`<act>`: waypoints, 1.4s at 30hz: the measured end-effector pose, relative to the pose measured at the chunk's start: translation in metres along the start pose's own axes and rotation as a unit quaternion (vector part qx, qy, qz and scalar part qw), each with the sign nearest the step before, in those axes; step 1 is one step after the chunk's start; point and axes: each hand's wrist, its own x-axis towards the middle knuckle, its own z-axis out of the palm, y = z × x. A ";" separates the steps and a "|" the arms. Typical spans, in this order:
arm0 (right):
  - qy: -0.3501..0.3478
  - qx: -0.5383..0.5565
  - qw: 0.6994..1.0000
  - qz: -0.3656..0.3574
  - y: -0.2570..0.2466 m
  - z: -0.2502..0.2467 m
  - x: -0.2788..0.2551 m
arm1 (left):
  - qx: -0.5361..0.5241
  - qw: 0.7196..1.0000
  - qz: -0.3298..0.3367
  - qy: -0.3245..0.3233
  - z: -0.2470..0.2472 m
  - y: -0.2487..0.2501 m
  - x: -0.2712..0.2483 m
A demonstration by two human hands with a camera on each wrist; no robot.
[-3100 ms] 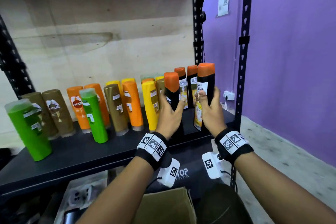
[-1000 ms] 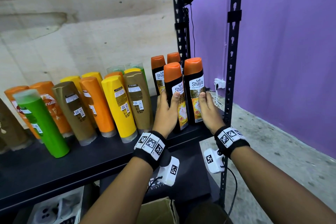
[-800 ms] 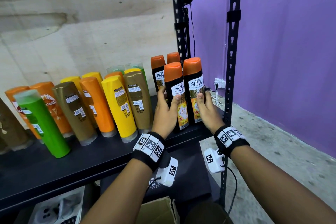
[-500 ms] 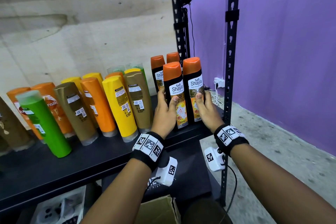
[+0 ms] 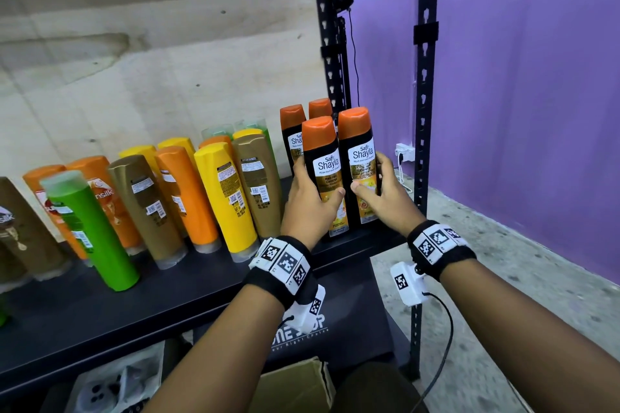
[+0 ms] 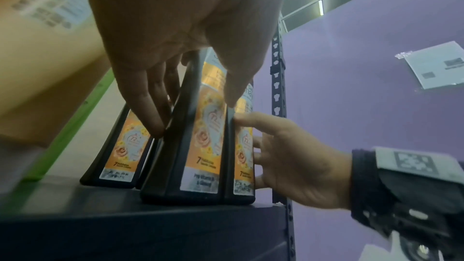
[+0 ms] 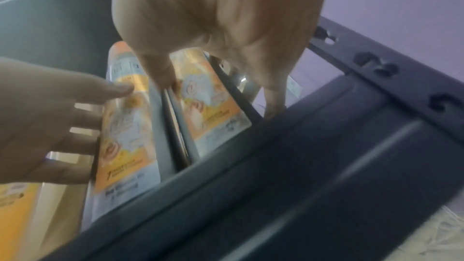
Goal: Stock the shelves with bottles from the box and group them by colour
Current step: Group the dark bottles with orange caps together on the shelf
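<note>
**Black bottles grouped at the shelf's right end; other colours still mixed**

Head view: the left hand (image 5: 313,201) wraps 1 front black bottle (image 5: 323,174), thumb across its label, and the right hand (image 5: 382,198) wraps the black bottle beside it (image 5: 360,164). Both stand at the right end of the shelf (image 5: 100,318), in front of 2 more black ones. To the left, yellow, orange, gold and green bottles stand mixed, so sorting looks unfinished. A cardboard box (image 5: 295,386) sits below; its contents are hidden.

Left wrist view: the left hand's fingers (image 6: 148,110) reach down behind the bottle, whose base is on the shelf.

Right wrist view: blurred, but the right hand's fingers (image 7: 160,74) curl around their bottle at the shelf edge.
</note>
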 end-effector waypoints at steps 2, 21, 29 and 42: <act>-0.020 -0.044 0.999 0.001 -0.004 -0.006 0.004 | 0.024 1.000 -0.011 -0.004 0.001 0.002 -0.001; -0.117 -0.073 0.987 0.087 -0.013 -0.009 0.036 | 0.020 0.997 -0.068 0.006 0.014 -0.001 0.015; -0.093 -0.112 0.985 0.093 -0.005 0.008 0.055 | 0.011 0.995 -0.092 0.022 0.023 -0.009 0.035; -0.102 -0.129 0.975 0.151 -0.003 0.027 0.092 | -0.018 0.988 -0.147 0.039 0.032 -0.021 0.070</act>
